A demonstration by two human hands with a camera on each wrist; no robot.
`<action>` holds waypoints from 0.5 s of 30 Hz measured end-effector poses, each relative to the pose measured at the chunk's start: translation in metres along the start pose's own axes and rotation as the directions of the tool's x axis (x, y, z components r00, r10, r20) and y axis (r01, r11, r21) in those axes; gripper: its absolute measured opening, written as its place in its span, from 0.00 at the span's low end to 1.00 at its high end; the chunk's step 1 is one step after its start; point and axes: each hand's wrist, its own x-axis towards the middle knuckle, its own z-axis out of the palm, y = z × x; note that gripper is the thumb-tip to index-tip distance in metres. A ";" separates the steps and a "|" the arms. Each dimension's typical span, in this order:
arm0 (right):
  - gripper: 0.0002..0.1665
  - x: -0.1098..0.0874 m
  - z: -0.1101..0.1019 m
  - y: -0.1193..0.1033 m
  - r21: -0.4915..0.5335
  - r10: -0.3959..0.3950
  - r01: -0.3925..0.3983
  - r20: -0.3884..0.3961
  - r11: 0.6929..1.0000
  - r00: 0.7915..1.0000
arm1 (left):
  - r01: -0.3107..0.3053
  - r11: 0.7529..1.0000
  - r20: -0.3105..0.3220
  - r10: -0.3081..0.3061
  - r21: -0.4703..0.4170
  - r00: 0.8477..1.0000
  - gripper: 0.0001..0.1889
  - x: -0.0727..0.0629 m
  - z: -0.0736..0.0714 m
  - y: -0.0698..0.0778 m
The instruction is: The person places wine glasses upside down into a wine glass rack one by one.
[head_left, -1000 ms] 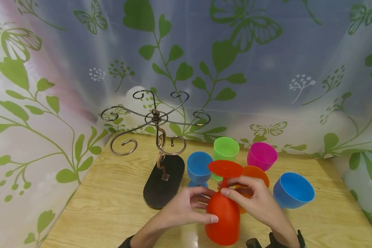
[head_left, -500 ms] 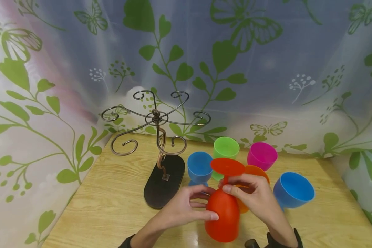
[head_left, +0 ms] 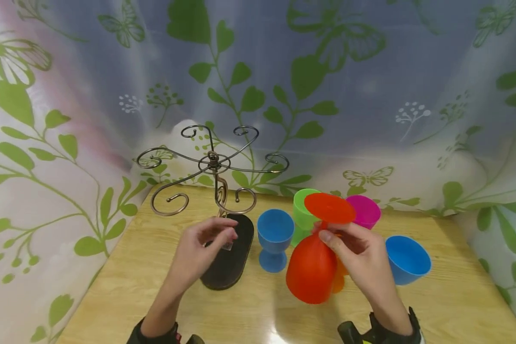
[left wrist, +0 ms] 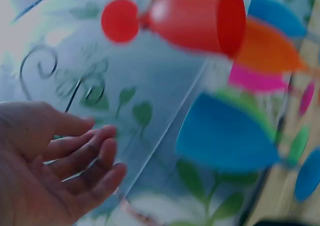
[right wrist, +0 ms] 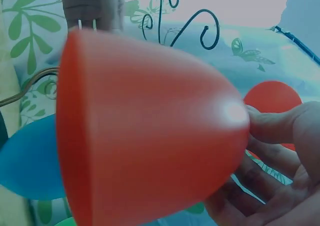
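My right hand [head_left: 363,255] pinches a red plastic goblet [head_left: 311,272] by the stem, close to the bowl. The goblet is upside down and tilted, foot up and bowl lowered over the table. In the right wrist view its bowl [right wrist: 160,131] fills the middle, thumb and fingers at its narrow end. My left hand [head_left: 195,251] holds nothing, fingers loosely bent, and overlaps the black oval base [head_left: 230,272] of a metal rack. The left wrist view shows these relaxed fingers [left wrist: 90,166] apart from the goblets. An upright blue goblet [head_left: 276,234] stands between the hands.
The rack's curled wire arms [head_left: 249,170] spread out above its base. Behind the red goblet stand a green goblet [head_left: 303,215] and a pink goblet [head_left: 367,210]. An orange goblet [head_left: 338,283] is mostly hidden. Another blue goblet [head_left: 408,260] stands at right; patterned curtain [head_left: 370,119] surrounds the table.
My left hand has let go of the red goblet and moved left and up toward the rack base. My right hand has raised the goblet slightly and tilted it.
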 end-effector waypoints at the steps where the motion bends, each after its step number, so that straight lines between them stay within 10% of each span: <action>1: 0.11 0.003 0.001 -0.003 -0.004 0.001 -0.001 -0.011 1.000 1.000 | -0.014 0.999 -0.070 0.016 0.042 0.997 0.07 0.002 -0.006 -0.004; 6: 0.13 0.015 0.009 -0.013 0.000 -0.057 0.057 -0.035 0.998 0.998 | 0.036 0.970 -0.276 0.033 0.241 0.961 0.09 0.010 -0.025 -0.022; 15: 0.11 0.038 0.036 -0.017 0.015 -0.150 0.150 -0.010 0.989 0.989 | 0.098 0.959 -0.127 -0.066 0.266 0.990 0.19 0.014 -0.022 -0.048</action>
